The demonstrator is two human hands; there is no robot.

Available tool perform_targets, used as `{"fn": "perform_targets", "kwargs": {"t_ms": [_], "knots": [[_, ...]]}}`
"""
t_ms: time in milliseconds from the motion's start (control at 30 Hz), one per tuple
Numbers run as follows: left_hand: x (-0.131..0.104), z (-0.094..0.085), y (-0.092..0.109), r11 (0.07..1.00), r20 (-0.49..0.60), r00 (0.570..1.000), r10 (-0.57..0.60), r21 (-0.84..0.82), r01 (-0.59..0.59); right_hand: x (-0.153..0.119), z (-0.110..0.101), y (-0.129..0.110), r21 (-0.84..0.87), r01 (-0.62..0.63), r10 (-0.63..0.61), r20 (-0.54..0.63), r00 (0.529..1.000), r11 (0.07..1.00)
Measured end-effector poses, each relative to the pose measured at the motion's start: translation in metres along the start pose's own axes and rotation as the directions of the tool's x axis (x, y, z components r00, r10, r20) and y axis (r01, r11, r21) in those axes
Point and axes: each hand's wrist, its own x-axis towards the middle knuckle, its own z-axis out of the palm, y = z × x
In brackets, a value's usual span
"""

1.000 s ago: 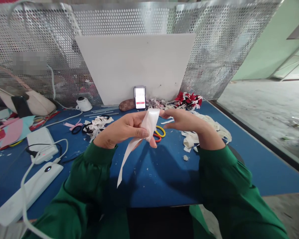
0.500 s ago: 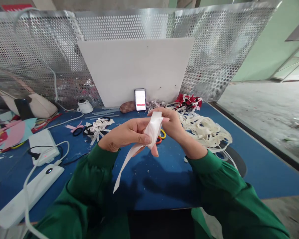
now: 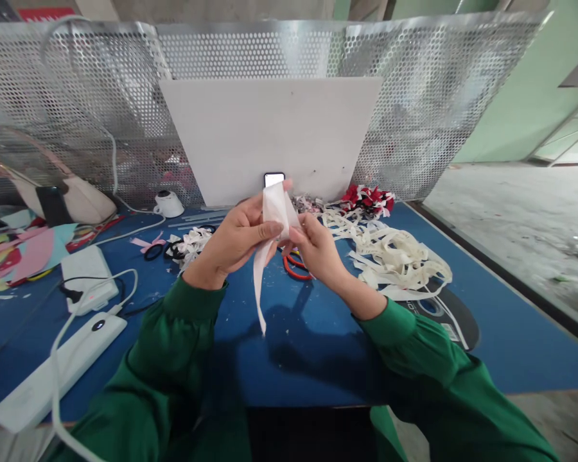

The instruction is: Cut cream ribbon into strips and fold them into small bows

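Observation:
A white ribbon (image 3: 275, 208) is looped between my hands above the blue table, one tapered tail hanging down. My left hand (image 3: 241, 237) pinches it between thumb and fingers, with a fingertip rising behind the loop. At its right side, my right hand (image 3: 318, 247) grips the ribbon's fold, its thumb and fingers pressed together. Red-handled scissors (image 3: 296, 265) lie on the table just below my hands, partly hidden by them. A long tangle of cream ribbon (image 3: 399, 260) lies to the right.
Behind stand a white board (image 3: 274, 135) and a phone (image 3: 274, 179). Red and white bows (image 3: 368, 199) lie at the back right. White bows with black bands (image 3: 190, 246), a power bank (image 3: 89, 276), a power strip (image 3: 60, 372) with cables, and a handbag (image 3: 79, 199) are left.
Both hands have risen slightly and shifted left with the ribbon. My right hand has come down from the loop's top to its right side, and the tail hangs straighter.

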Motion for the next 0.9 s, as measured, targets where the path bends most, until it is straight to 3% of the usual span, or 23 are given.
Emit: {"fn": "perform_targets", "kwargs": {"t_ms": [100,267,400,533,900], "knots": [[0.004,-0.005,0.000,0.997,-0.123,0.990,0.065,0.042,-0.060,-0.007,0.012,-0.001,0.112,-0.077,0.076,0.017,0.997,0.991],[0.008,-0.017,-0.006,0.976,-0.226,0.963,0.145,0.195,-0.101,-0.015,0.014,-0.017,0.031,-0.075,0.071,0.100,0.992,0.997],[0.011,-0.020,-0.013,0.956,-0.190,0.970,0.151,0.278,-0.094,-0.018,0.006,-0.031,-0.062,-0.004,0.014,0.147,0.989,0.998],[0.013,-0.019,-0.016,0.926,-0.171,0.976,0.138,0.371,-0.066,-0.017,-0.002,-0.039,-0.096,0.024,-0.015,0.095,0.995,0.995],[0.013,-0.021,-0.020,0.864,-0.052,0.992,0.116,0.497,-0.075,-0.006,-0.020,-0.046,-0.008,-0.128,0.128,0.153,0.980,0.992]]}}
